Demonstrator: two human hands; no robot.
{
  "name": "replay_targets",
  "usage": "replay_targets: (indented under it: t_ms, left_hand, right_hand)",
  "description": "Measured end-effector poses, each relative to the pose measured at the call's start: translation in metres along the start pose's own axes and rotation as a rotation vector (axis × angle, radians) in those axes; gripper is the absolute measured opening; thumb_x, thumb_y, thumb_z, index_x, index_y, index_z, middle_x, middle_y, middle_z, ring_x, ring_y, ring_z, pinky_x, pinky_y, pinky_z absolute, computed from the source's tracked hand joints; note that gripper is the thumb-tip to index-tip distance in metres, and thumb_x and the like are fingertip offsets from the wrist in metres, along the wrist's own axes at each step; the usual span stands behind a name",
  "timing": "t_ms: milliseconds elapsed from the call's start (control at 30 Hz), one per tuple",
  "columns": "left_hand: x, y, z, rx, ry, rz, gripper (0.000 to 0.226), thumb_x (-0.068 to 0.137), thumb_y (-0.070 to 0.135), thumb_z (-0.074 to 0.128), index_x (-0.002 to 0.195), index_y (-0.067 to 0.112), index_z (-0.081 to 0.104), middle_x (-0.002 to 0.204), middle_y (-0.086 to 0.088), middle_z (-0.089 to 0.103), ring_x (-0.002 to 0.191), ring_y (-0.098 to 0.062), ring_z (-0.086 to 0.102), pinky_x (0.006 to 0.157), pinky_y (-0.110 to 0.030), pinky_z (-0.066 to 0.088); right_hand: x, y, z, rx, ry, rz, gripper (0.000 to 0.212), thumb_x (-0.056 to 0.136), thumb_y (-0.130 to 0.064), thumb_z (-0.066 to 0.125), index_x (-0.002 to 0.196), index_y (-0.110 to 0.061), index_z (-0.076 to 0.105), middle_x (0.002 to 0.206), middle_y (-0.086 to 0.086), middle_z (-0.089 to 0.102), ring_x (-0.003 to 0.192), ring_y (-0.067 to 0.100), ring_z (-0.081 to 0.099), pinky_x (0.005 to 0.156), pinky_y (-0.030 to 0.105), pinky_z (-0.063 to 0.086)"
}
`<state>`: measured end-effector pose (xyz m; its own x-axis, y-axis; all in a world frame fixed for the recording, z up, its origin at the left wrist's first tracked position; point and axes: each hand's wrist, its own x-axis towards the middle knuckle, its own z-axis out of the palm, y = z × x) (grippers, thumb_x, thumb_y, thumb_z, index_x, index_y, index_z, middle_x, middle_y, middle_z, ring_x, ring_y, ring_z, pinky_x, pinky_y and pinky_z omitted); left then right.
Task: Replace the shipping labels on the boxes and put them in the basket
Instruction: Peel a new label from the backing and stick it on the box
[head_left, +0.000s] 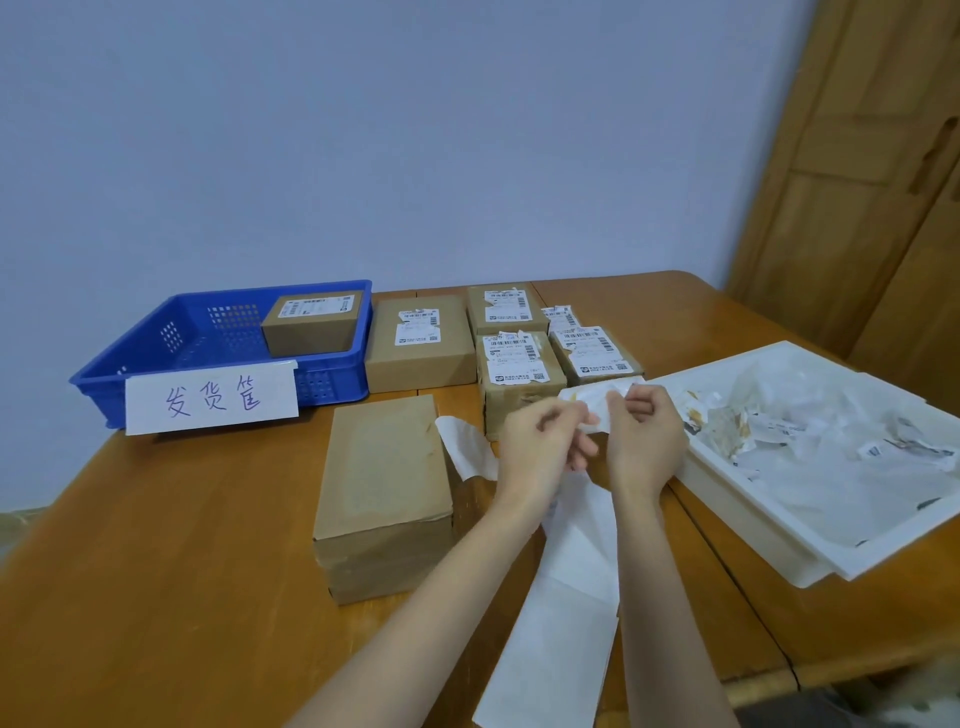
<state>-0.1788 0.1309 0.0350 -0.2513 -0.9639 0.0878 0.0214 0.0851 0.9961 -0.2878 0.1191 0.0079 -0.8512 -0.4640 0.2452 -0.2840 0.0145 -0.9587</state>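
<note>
A plain cardboard box (384, 493) with no label on top lies in front of me, left of my hands. My left hand (540, 452) and my right hand (647, 441) are held together above the table, both pinching a white label sheet (597, 402). A long strip of white backing paper (561, 623) hangs down under them. Several labelled boxes (421, 343) stand in a group at the back of the table. The blue basket (218, 364) at the left holds one labelled box (311, 322).
A white tray (753, 525) full of torn label scraps sits at the right. A paper sign (210, 397) with handwriting hangs on the basket's front. Another white paper piece (465, 447) lies beside the plain box. A wooden door (857, 208) stands at the far right.
</note>
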Motion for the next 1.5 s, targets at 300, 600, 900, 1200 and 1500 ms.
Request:
replay_targets:
  t_ms: [300, 600, 900, 1200, 1500]
  left_hand:
    - [0.012, -0.008, -0.006, 0.641, -0.101, 0.306, 0.047, 0.095, 0.007, 0.055, 0.141, 0.013, 0.052, 0.143, -0.003, 0.055, 0.133, -0.016, 0.048, 0.104, -0.02, 0.034]
    - [0.012, -0.022, -0.007, 0.712, 0.006, 0.348, 0.043, 0.088, 0.028, 0.074, 0.121, 0.018, 0.048, 0.116, 0.001, 0.069, 0.105, -0.014, 0.066, 0.085, -0.025, 0.055]
    - [0.021, -0.014, -0.009, 0.481, 0.246, 0.349, 0.024, 0.094, 0.011, 0.064, 0.116, 0.017, 0.071, 0.103, 0.004, 0.076, 0.097, -0.009, 0.07, 0.084, -0.034, 0.059]
    - [0.016, 0.01, -0.021, 0.023, 0.397, 0.209, 0.018, 0.091, 0.003, 0.063, 0.091, 0.021, 0.069, 0.084, 0.011, 0.072, 0.079, 0.002, 0.068, 0.07, -0.014, 0.054]
    - [0.008, 0.009, -0.081, -0.039, 0.505, 0.044, 0.019, 0.093, 0.009, 0.065, 0.081, 0.021, 0.056, 0.083, 0.002, 0.063, 0.077, -0.014, 0.062, 0.074, -0.037, 0.055]
  right_hand:
    - [0.001, -0.016, -0.008, -0.046, -0.276, 0.064, 0.007, 0.08, -0.026, 0.075, 0.074, -0.022, 0.074, 0.065, -0.011, 0.066, 0.065, 0.004, 0.059, 0.056, 0.02, 0.039]
    - [0.006, -0.024, -0.016, 0.057, -0.558, 0.197, 0.016, 0.08, -0.008, 0.075, 0.066, -0.006, 0.067, 0.054, 0.001, 0.067, 0.053, 0.007, 0.066, 0.052, 0.015, 0.045]
    - [-0.014, -0.031, -0.016, 0.274, -0.817, 0.141, 0.027, 0.099, -0.034, 0.052, 0.109, -0.015, 0.068, 0.092, 0.001, 0.075, 0.09, 0.012, 0.071, 0.077, 0.021, 0.053]
    - [-0.03, -0.035, 0.001, 0.388, -0.906, 0.293, 0.073, 0.068, -0.084, 0.017, 0.102, -0.039, 0.063, 0.103, -0.012, 0.072, 0.108, 0.011, 0.062, 0.103, 0.039, 0.041]
    - [-0.06, -0.049, 0.032, 0.325, -0.708, 0.195, 0.039, 0.084, -0.004, 0.072, 0.118, -0.006, 0.055, 0.079, 0.0, 0.07, 0.074, 0.012, 0.065, 0.078, 0.033, 0.055]
